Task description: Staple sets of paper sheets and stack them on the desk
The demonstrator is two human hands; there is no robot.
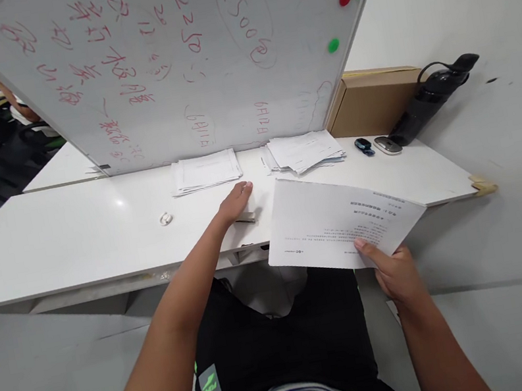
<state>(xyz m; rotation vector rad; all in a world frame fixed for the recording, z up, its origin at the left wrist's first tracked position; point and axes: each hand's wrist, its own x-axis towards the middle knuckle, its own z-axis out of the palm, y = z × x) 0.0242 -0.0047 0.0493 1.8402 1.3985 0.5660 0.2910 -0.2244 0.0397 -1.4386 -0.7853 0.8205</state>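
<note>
My right hand [400, 271] holds printed sheets of paper [329, 217] by their near right edge, thumb on top and fingers underneath. The sheets are tilted in the air in front of the desk's edge. At the desk's front, my left hand [236, 203] is closed over a small white object with a dark metal edge, which looks like a stapler [247, 218]. Most of that object is hidden beneath the palm. Beyond my left hand lies a stack of papers [207, 170], and a looser, fanned stack [304, 150] sits to its right.
A whiteboard [224, 95] with red writing and round magnets stands along the white desk's [72, 234] back. To the right are a watch [363, 146], a mouse [387, 145], a black bottle [435, 96] and a cardboard box [370, 104]. A white cable [165, 219] lies left.
</note>
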